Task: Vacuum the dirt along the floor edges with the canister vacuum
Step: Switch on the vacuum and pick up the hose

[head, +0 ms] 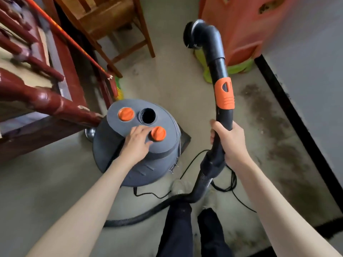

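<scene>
Our left hand [137,143] rests flat on top of the grey vacuum [137,145], fingers relaxed beside an orange knob [158,134]. Our right hand [229,140] grips the black wand [221,93]. Dirt [274,145] lies along the wall edge.

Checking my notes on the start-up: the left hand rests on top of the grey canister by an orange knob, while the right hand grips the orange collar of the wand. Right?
Not quite. In the head view the right hand grips the black wand below the orange collar, not on it. The left hand does rest on the grey canister by an orange knob.
</scene>
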Available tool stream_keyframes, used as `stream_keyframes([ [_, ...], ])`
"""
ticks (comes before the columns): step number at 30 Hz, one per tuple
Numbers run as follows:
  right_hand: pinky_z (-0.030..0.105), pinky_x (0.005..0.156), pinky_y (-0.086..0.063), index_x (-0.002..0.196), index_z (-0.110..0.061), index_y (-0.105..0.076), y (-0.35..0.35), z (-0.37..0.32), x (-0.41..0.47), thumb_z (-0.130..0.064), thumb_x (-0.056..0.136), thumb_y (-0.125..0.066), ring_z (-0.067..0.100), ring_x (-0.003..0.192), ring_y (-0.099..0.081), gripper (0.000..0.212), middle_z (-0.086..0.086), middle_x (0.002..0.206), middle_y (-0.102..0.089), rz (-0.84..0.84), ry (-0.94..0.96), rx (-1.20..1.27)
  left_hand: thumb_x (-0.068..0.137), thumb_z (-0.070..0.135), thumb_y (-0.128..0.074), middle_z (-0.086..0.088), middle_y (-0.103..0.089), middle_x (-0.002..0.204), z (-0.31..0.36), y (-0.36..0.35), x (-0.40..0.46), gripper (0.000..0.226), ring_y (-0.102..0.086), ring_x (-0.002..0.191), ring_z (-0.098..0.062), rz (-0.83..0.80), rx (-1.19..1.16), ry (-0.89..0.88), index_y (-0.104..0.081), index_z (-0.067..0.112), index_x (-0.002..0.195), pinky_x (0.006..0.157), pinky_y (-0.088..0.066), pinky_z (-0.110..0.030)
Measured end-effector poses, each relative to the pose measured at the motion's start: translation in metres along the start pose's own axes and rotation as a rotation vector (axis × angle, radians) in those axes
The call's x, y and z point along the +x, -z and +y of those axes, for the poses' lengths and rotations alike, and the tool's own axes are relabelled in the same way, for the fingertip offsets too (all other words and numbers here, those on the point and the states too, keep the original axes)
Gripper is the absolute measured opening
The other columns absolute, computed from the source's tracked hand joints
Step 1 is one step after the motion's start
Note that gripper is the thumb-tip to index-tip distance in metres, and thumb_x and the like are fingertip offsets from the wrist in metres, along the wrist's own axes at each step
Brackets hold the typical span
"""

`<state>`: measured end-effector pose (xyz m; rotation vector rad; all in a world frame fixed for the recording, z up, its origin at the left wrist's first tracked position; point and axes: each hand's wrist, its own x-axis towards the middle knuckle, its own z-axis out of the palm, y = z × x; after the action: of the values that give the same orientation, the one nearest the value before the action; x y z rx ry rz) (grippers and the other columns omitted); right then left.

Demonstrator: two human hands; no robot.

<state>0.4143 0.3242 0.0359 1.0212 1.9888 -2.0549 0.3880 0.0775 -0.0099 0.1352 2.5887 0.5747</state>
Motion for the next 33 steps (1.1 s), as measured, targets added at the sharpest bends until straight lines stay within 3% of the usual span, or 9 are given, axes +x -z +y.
stream_keyframes([
  [7, 0.023, 0.044, -0.040, 0.062, -0.015, -0.047, -0.017, 0.029, 0.016, -0.024, 0.066, -0.065, 0.015, 0.043, -0.044, 0.020, -0.003, 0.047, -0.051, 0.000, -0.057, -0.013, 0.085, 0.025, -0.070, 0.006, -0.046, 0.136, -0.025, -0.013, 0.026, 0.056, -0.029, 0.123, -0.020, -0.019, 0.056, -0.112, -0.050, 0.027, 0.138, 0.092, -0.019, -0.029],
  [12, 0.023, 0.046, -0.040, 0.064, -0.013, -0.048, -0.018, 0.041, 0.019, -0.024, 0.068, -0.064, 0.015, 0.044, -0.044, 0.021, -0.002, 0.047, -0.051, 0.007, -0.071, -0.029, 0.077, 0.038, -0.076, 0.009, -0.058, 0.122, -0.023, -0.021, 0.029, 0.049, -0.040, 0.114, -0.022, 0.130, 0.000, -0.141, -0.065, 0.025, 0.123, 0.086, -0.022, -0.027],
  [17, 0.024, 0.046, -0.039, 0.063, -0.013, -0.047, -0.016, 0.043, 0.022, -0.023, 0.068, -0.065, 0.015, 0.044, -0.044, 0.020, 0.000, 0.049, -0.051, 0.021, -0.083, -0.011, 0.083, 0.024, -0.072, 0.007, -0.066, 0.117, -0.010, -0.035, 0.026, 0.029, -0.044, 0.108, -0.020, 0.276, -0.032, -0.129, -0.070, 0.019, 0.111, 0.082, -0.023, -0.030],
  [22, 0.023, 0.046, -0.042, 0.065, -0.013, -0.049, -0.010, 0.044, 0.023, -0.014, 0.078, -0.065, 0.014, 0.044, -0.046, 0.021, -0.001, 0.049, -0.053, 0.040, -0.099, -0.003, 0.086, 0.013, -0.068, 0.006, -0.067, 0.119, -0.017, -0.031, 0.032, 0.027, -0.052, 0.107, -0.026, 0.204, -0.021, -0.231, -0.072, 0.016, 0.112, 0.083, -0.022, -0.029],
  [28, 0.025, 0.048, -0.043, 0.068, -0.012, -0.050, 0.002, 0.042, 0.018, -0.009, 0.082, -0.064, 0.014, 0.044, -0.046, 0.020, -0.001, 0.050, -0.053, 0.090, -0.135, 0.008, 0.089, 0.017, -0.066, 0.007, -0.062, 0.128, -0.012, -0.026, 0.030, 0.033, -0.046, 0.115, -0.025, 0.118, 0.002, -0.146, -0.066, 0.018, 0.122, 0.087, -0.024, -0.031],
  [33, 0.029, 0.054, -0.044, 0.069, -0.013, -0.051, 0.038, 0.026, 0.008, -0.007, 0.086, -0.063, 0.014, 0.047, -0.048, 0.021, -0.001, 0.051, -0.053, 0.187, -0.143, 0.126, 0.092, 0.022, -0.062, 0.002, -0.053, 0.139, 0.020, -0.021, 0.017, 0.041, -0.038, 0.130, -0.021, 0.075, -0.018, -0.106, -0.057, 0.014, 0.132, 0.100, -0.025, -0.036],
])
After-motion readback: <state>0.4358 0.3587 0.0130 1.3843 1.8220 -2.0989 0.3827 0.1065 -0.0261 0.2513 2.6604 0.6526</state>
